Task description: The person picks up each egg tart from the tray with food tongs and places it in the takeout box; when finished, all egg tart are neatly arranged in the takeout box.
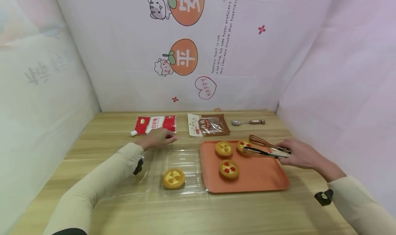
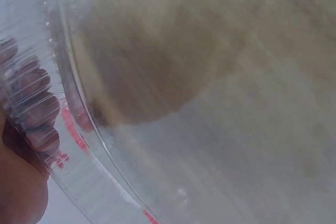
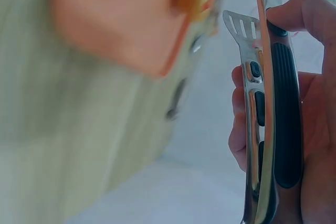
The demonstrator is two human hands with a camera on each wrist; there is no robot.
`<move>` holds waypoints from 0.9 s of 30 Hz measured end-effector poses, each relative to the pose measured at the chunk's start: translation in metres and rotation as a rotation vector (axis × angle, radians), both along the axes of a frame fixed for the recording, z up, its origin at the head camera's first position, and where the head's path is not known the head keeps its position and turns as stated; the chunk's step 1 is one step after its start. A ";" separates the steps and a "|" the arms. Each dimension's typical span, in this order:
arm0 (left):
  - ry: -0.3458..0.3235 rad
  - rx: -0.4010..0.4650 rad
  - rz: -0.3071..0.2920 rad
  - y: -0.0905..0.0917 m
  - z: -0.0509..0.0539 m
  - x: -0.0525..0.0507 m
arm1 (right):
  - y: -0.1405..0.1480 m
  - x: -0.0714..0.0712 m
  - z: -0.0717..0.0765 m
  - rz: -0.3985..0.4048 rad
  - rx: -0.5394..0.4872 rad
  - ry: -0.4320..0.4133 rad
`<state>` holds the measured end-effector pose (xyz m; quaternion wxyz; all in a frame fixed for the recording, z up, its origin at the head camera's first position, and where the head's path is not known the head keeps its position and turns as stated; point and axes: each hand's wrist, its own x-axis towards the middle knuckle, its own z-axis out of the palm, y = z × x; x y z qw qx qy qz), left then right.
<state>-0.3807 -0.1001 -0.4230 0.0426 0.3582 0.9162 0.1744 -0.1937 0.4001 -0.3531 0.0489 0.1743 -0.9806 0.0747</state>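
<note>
My left hand point(image 1: 157, 138) is at the back edge of an open clear plastic container point(image 1: 198, 166). In the left wrist view its curled fingers point(image 2: 39, 111) show through ridged plastic, with the thumb near; it appears to pinch the rim. One yellow egg tart point(image 1: 174, 178) sits in the container. My right hand point(image 1: 298, 154) grips metal tongs point(image 1: 273, 152) with dark handle pads, their two ends apart. The tips are at a red-topped tart point(image 1: 243, 146) on the orange tray point(image 1: 260, 180); whether they touch it, I cannot tell. A yellow tart point(image 1: 224, 148) and another red-topped tart point(image 1: 229, 169) lie there too.
Behind the container lies a red and white bag point(image 1: 154, 123) with a spout. Beside it are a brown and cream packet point(image 1: 208, 125) and a spoon point(image 1: 247, 122) with a brown handle. Printed cloth walls point(image 1: 241, 73) enclose the wooden table point(image 1: 235, 214) at the back and sides.
</note>
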 end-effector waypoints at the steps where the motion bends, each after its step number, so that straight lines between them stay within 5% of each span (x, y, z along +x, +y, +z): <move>1: 0.003 0.000 0.001 -0.001 0.000 0.000 | 0.006 0.001 -0.004 -0.013 -0.009 -0.005; 11: 0.024 0.003 -0.004 -0.001 -0.003 -0.001 | 0.024 -0.009 -0.038 -0.003 -0.014 -0.053; 18: -0.007 -0.016 0.001 -0.001 0.001 0.001 | 0.012 -0.017 -0.044 -0.052 0.004 -0.076; 27: 0.041 -0.009 -0.018 0.000 -0.003 -0.002 | 0.007 -0.029 -0.048 -0.067 -0.015 -0.090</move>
